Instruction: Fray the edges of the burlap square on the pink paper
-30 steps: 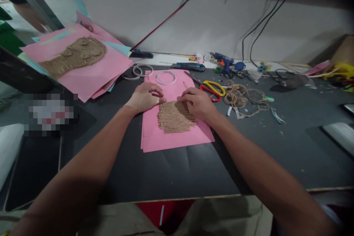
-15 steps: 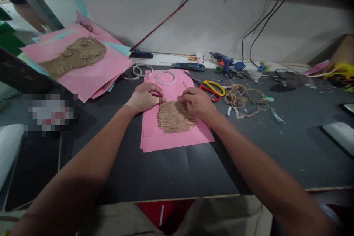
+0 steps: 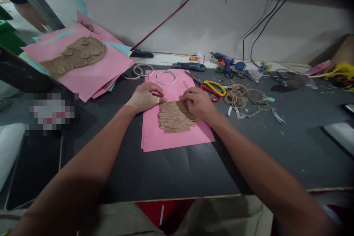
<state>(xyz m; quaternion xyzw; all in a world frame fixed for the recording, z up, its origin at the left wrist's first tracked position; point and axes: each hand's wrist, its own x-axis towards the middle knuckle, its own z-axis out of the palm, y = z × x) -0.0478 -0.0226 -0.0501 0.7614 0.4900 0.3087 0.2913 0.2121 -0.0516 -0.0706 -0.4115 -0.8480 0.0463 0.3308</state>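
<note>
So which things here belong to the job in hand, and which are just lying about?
Apparently in the job: left hand, right hand, twine patch, pink paper under it, perhaps the loose twine.

Seemingly lying about, untouched: scissors, utility knife, glue gun.

Mat (image 3: 177, 118): rough twine, ridged, matt. Paper (image 3: 163, 143) beneath: smooth, matt. Desk (image 3: 188, 177): smooth, faint sheen. From mat, 2 o'clock: scissors (image 3: 217, 99), handles glossy plastic. Between 2 and 3: string (image 3: 235, 94), coarse fibre. 12 o'clock: wall (image 3: 177, 33), matt.
</note>
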